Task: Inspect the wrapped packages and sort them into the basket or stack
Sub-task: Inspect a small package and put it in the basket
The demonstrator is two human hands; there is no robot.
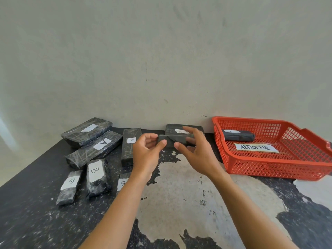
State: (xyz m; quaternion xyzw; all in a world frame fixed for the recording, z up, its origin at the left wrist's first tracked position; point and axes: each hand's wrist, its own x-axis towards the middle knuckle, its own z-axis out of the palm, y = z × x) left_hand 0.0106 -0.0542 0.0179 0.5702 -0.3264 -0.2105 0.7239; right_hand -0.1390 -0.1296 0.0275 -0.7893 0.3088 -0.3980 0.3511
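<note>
A small dark wrapped package (pixel 177 138) is held up above the table between both hands. My left hand (pixel 147 153) pinches its left end with thumb and fingers. My right hand (pixel 195 151) grips its right end, fingers over the far side and thumb on the near side. Just behind it lies another dark package (pixel 172 128) with a white label, against the wall. The red basket (pixel 269 166) on the right carries an "ABNORMAL" label and holds one dark package (pixel 238 135).
Left of my hands lie several black wrapped packages: three long ones labelled A (pixel 100 143) and shorter ones labelled B (pixel 96 174), one partly hidden by my left forearm. The worn black table (pixel 179 203) meets a plain wall at the back.
</note>
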